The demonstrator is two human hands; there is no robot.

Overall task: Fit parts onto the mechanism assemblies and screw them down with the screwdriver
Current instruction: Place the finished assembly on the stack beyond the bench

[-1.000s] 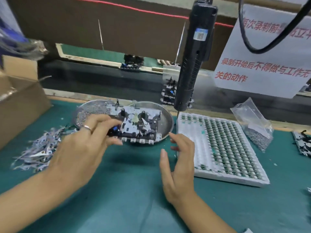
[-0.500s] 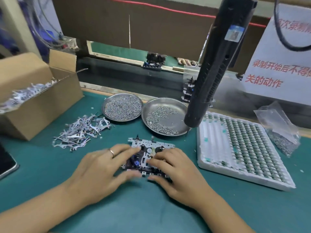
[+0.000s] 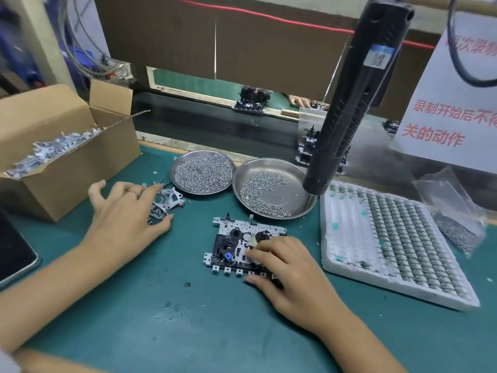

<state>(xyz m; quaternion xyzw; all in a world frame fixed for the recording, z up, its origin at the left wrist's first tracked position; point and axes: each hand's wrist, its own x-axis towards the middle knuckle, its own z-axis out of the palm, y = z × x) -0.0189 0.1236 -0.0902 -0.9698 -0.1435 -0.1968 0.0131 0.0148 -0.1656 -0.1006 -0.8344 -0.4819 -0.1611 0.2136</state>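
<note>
A mechanism assembly, a white metal plate with black parts and a blue piece, lies flat on the green mat. My right hand rests on its right half, fingers bent over the plate and thumb at its front edge. My left hand lies spread over a heap of small stamped metal parts to the left, fingertips touching them. The black electric screwdriver hangs above the bench at the right, untouched.
Two round steel dishes of screws sit behind the assembly. A white foam tray of small components lies right, with a plastic bag beyond. A cardboard box of metal parts stands left. A dark device lies at the left edge.
Both hands set the assembly down on the mat. My left hand then let go and moved left onto the heap of metal parts. My right hand stays on the assembly.
</note>
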